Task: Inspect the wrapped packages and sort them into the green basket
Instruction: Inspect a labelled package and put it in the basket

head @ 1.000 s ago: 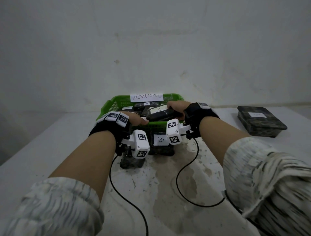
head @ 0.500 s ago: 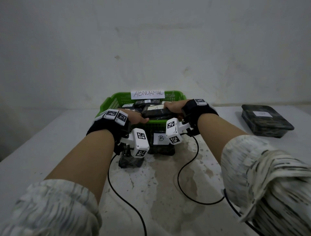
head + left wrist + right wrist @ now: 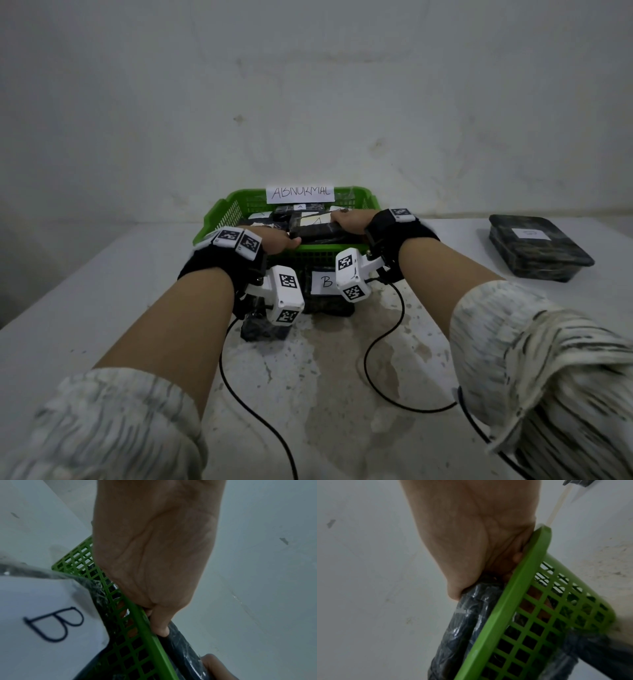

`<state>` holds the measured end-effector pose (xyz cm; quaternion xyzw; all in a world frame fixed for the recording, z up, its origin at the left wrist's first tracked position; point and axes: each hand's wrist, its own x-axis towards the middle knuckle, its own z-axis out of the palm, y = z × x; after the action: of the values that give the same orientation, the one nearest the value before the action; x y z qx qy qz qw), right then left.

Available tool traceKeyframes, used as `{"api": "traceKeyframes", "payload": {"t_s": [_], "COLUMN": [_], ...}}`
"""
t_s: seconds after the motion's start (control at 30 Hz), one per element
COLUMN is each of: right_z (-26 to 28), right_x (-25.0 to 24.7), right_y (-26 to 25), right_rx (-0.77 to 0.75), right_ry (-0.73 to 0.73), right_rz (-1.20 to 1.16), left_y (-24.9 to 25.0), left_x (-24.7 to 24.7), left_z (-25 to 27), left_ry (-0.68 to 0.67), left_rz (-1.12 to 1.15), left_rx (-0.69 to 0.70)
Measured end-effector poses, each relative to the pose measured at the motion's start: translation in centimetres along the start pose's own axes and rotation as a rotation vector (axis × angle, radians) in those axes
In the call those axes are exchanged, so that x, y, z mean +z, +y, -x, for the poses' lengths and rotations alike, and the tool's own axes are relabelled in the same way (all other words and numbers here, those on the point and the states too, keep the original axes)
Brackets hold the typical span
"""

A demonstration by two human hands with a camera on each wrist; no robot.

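The green basket [image 3: 219,219] stands at the middle back of the table with an "ABNORMAL" label and several black wrapped packages inside. Both hands hold one black wrapped package [image 3: 318,232] just behind the basket's front rim. My left hand [image 3: 277,241] grips its left end and my right hand [image 3: 349,221] its right end. In the left wrist view the left hand [image 3: 154,574] has its thumb on the package [image 3: 181,646] beside the basket rim [image 3: 149,628]. In the right wrist view the right hand [image 3: 471,554] curls round the package [image 3: 467,622] above the basket rim [image 3: 513,601].
A wrapped package with a "B" label [image 3: 325,282] stands on the table against the basket's front. Another dark package [image 3: 260,330] lies below my left wrist. A third labelled package [image 3: 537,251] lies at the far right. A wall rises behind the table.
The held package has sunk a little lower behind the basket's front rim. Both hands keep their grip on it.
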<state>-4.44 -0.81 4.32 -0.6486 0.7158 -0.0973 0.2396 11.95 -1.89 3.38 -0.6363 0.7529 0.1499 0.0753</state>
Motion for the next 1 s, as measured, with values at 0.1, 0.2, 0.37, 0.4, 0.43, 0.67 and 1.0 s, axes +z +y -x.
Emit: {"api": "traceKeyframes", "payload": {"t_s": [0.1,0.2,0.37,0.4,0.43,0.67,1.0], "right_z": [0.3,0.2,-0.4,-0.2,0.0,0.7,-1.5], "right_x": [-0.8,-1.1,-1.8,-2.2,-2.5,-1.8,-1.1], "right_y": [0.2,0.7,1.2,1.2,1.3,1.4,0.7], "right_rx": [0.035,0.080,0.067,0.068,0.072,0.081,-0.011], "right_ry": [0.006,0.053,0.183,0.203,0.216,0.068,0.015], "right_rz": [-0.050,-0.094,-0.282,-0.261,-0.226,-0.235,-0.135], "left_y": [-0.6,-0.7,-0.1,0.0,0.0,-0.6,-0.5], "left_x": [0.1,0.3,0.0,-0.1,-0.1,0.5,-0.3], "left_z": [-0.3,-0.1,0.4,0.4,0.4,-0.3,0.0], "left_ry": [0.024,0.030,0.000,-0.006,-0.014,-0.013,-0.039], "left_rz": [0.092,0.136,0.080,0.065,0.044,0.181,0.094], "left_rx": [-0.029,-0.021,0.059,0.067,0.075,0.081,0.215]}}
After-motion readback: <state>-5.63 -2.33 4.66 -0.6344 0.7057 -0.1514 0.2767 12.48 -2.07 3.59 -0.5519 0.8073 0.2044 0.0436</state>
